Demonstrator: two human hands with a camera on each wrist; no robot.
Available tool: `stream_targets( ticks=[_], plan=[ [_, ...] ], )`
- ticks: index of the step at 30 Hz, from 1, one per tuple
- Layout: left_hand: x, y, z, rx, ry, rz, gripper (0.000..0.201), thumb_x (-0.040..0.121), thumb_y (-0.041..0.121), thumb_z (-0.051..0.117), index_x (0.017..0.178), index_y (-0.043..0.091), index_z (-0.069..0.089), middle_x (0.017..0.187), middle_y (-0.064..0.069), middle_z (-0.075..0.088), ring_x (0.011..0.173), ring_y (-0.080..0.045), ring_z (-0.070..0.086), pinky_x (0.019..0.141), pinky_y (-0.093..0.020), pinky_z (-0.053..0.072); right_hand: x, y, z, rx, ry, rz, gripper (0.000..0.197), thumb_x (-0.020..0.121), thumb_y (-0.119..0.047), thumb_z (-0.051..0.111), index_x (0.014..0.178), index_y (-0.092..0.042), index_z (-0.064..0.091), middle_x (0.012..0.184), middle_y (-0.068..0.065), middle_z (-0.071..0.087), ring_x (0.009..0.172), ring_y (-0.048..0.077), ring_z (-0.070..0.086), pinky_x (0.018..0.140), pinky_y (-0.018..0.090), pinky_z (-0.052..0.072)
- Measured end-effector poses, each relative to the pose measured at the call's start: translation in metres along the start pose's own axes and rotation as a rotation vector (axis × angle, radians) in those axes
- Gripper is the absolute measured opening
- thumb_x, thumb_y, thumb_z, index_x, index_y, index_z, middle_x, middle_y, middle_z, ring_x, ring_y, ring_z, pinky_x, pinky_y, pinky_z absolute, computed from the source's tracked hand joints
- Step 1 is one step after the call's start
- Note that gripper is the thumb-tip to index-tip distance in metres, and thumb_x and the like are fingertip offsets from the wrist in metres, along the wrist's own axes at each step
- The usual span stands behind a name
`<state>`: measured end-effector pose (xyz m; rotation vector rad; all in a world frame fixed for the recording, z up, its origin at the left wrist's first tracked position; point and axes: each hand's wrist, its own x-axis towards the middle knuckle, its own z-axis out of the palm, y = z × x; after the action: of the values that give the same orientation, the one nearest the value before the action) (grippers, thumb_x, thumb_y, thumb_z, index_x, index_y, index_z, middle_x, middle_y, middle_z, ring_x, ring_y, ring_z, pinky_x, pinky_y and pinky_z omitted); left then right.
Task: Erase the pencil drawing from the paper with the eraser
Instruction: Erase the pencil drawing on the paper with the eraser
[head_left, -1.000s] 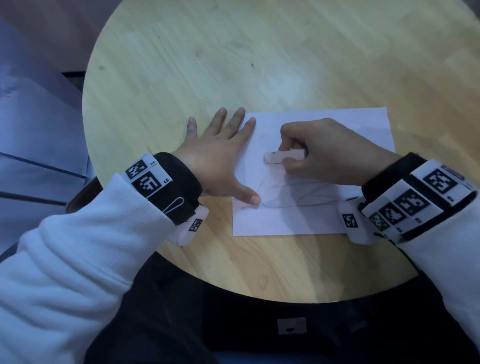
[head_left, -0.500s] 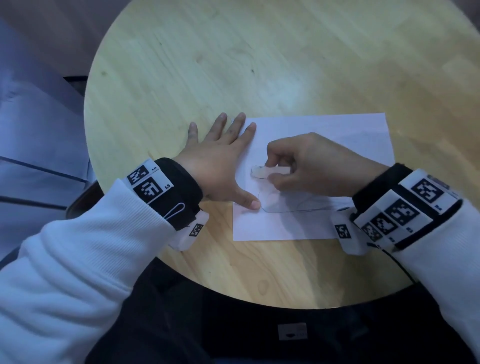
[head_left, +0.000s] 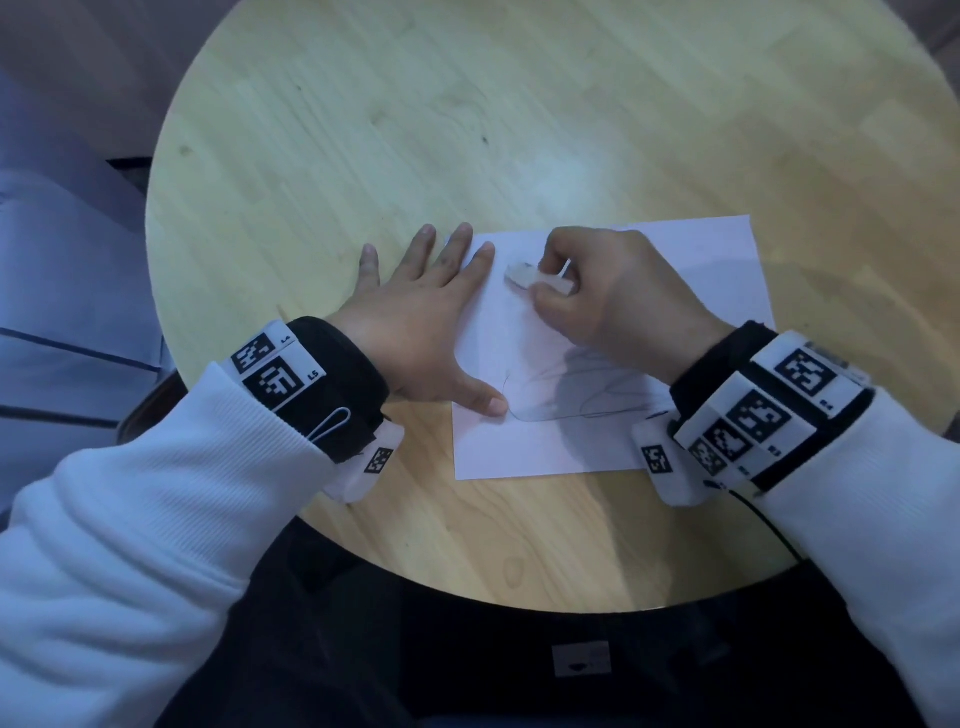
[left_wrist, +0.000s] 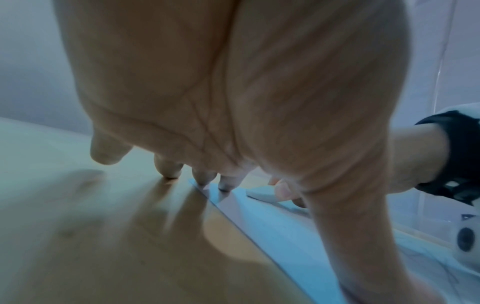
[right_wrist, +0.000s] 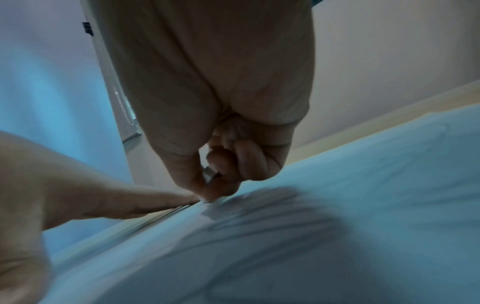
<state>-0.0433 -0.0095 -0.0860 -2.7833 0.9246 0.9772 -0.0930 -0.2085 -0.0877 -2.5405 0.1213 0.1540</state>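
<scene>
A white sheet of paper (head_left: 717, 270) lies on the round wooden table (head_left: 467, 130). Faint pencil lines (head_left: 571, 400) loop across its lower half. My right hand (head_left: 613, 296) pinches a small white eraser (head_left: 535, 278) and presses it on the paper's upper left part. My left hand (head_left: 415, 322) lies flat with straight fingers on the paper's left edge, thumb (head_left: 485, 400) by the drawing's left end. In the left wrist view the fingertips (left_wrist: 224, 185) press the paper's edge (left_wrist: 259, 226) with the eraser (left_wrist: 259, 193) beyond. In the right wrist view the eraser (right_wrist: 210, 173) peeks between thumb and fingers.
The table's near edge (head_left: 467, 587) curves just above my dark lap. Grey floor (head_left: 62, 312) shows to the left of the table. Tracking bands with black-and-white markers wrap both wrists (head_left: 280, 374), and a thin cable (head_left: 763, 525) trails from the right one.
My right hand slid the eraser toward the paper's left edge, then away from me to the upper left part. My left hand has kept its place on the paper's edge.
</scene>
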Motion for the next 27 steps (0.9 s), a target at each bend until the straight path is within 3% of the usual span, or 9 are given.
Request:
stream_targets(
  ticks=[4, 8, 9, 13, 18, 19, 23, 25, 27],
  plan=[
    [0.000, 0.000, 0.000, -0.006, -0.003, 0.004, 0.151, 0.052, 0.094, 0.065, 0.157, 0.031, -0.024, 0.163, 0.010, -0.035, 0.151, -0.019, -0.031, 0.119, -0.067, -0.008, -0.006, -0.007, -0.003, 0.023, -0.190, -0.065, 0.014, 0.088, -0.033, 0.069, 0.092, -0.020, 0.068, 0.069, -0.008, 0.059, 0.064, 0.008, 0.053, 0.060, 0.028, 0.040],
    [0.000, -0.001, 0.001, -0.002, 0.006, 0.008, 0.151, 0.052, 0.093, 0.065, 0.157, 0.031, -0.023, 0.163, 0.010, -0.034, 0.151, -0.019, -0.030, 0.118, -0.068, -0.007, 0.000, 0.007, -0.013, 0.046, 0.016, 0.028, 0.022, 0.088, -0.038, 0.065, 0.088, -0.016, 0.063, 0.072, 0.000, 0.065, 0.067, 0.018, 0.057, 0.056, 0.030, 0.038],
    [0.000, -0.001, 0.001, -0.003, 0.007, 0.008, 0.150, 0.053, 0.093, 0.065, 0.157, 0.031, -0.023, 0.163, 0.010, -0.034, 0.151, -0.019, -0.030, 0.118, -0.068, -0.007, -0.005, 0.004, -0.010, 0.037, -0.016, -0.010, 0.020, 0.088, -0.035, 0.066, 0.087, -0.016, 0.063, 0.068, -0.002, 0.062, 0.063, 0.013, 0.054, 0.056, 0.030, 0.037],
    [0.000, -0.001, 0.001, -0.007, -0.005, 0.004, 0.150, 0.053, 0.094, 0.064, 0.157, 0.031, -0.024, 0.163, 0.011, -0.035, 0.150, -0.019, -0.032, 0.119, -0.068, -0.008, -0.020, -0.015, 0.000, 0.020, -0.370, -0.140, 0.014, 0.086, -0.032, 0.074, 0.082, -0.022, 0.065, 0.062, -0.008, 0.055, 0.056, 0.000, 0.051, 0.050, 0.015, 0.034],
    [0.000, -0.001, 0.001, -0.003, 0.003, 0.004, 0.150, 0.053, 0.093, 0.065, 0.157, 0.031, -0.023, 0.163, 0.010, -0.034, 0.151, -0.019, -0.031, 0.118, -0.069, -0.007, -0.005, 0.005, -0.021, 0.010, -0.060, 0.032, 0.016, 0.086, -0.036, 0.070, 0.084, -0.021, 0.064, 0.070, -0.008, 0.060, 0.065, 0.013, 0.055, 0.056, 0.026, 0.040],
    [0.000, -0.001, 0.001, -0.002, 0.005, 0.006, 0.150, 0.053, 0.093, 0.065, 0.157, 0.031, -0.023, 0.163, 0.010, -0.033, 0.151, -0.019, -0.031, 0.118, -0.069, -0.006, -0.009, 0.004, -0.019, 0.004, -0.080, 0.005, 0.016, 0.086, -0.035, 0.071, 0.084, -0.021, 0.064, 0.069, -0.008, 0.058, 0.064, 0.012, 0.053, 0.056, 0.024, 0.039],
    [0.000, -0.001, 0.002, -0.001, 0.017, 0.006, 0.151, 0.052, 0.094, 0.064, 0.158, 0.031, -0.022, 0.164, 0.010, -0.033, 0.151, -0.020, -0.030, 0.118, -0.068, -0.006, -0.023, -0.008, -0.009, -0.012, -0.404, -0.117, 0.012, 0.083, -0.035, 0.074, 0.084, -0.025, 0.068, 0.062, -0.009, 0.059, 0.058, 0.000, 0.054, 0.053, 0.018, 0.036],
    [0.001, -0.001, 0.002, 0.001, 0.017, 0.006, 0.150, 0.053, 0.094, 0.064, 0.158, 0.030, -0.022, 0.164, 0.009, -0.032, 0.151, -0.019, -0.030, 0.118, -0.069, -0.006, -0.016, -0.003, -0.017, -0.001, -0.305, -0.067, 0.018, 0.081, -0.044, 0.070, 0.083, -0.025, 0.068, 0.063, -0.011, 0.058, 0.058, 0.000, 0.053, 0.054, 0.019, 0.035],
    [0.000, -0.002, 0.002, 0.007, 0.021, 0.004, 0.150, 0.053, 0.094, 0.063, 0.158, 0.030, -0.022, 0.164, 0.009, -0.032, 0.152, -0.019, -0.029, 0.118, -0.069, -0.005, -0.012, 0.000, -0.017, -0.016, -0.157, -0.034, 0.019, 0.083, -0.041, 0.069, 0.081, -0.023, 0.064, 0.063, -0.010, 0.054, 0.057, 0.004, 0.050, 0.056, 0.026, 0.034]
  ],
)
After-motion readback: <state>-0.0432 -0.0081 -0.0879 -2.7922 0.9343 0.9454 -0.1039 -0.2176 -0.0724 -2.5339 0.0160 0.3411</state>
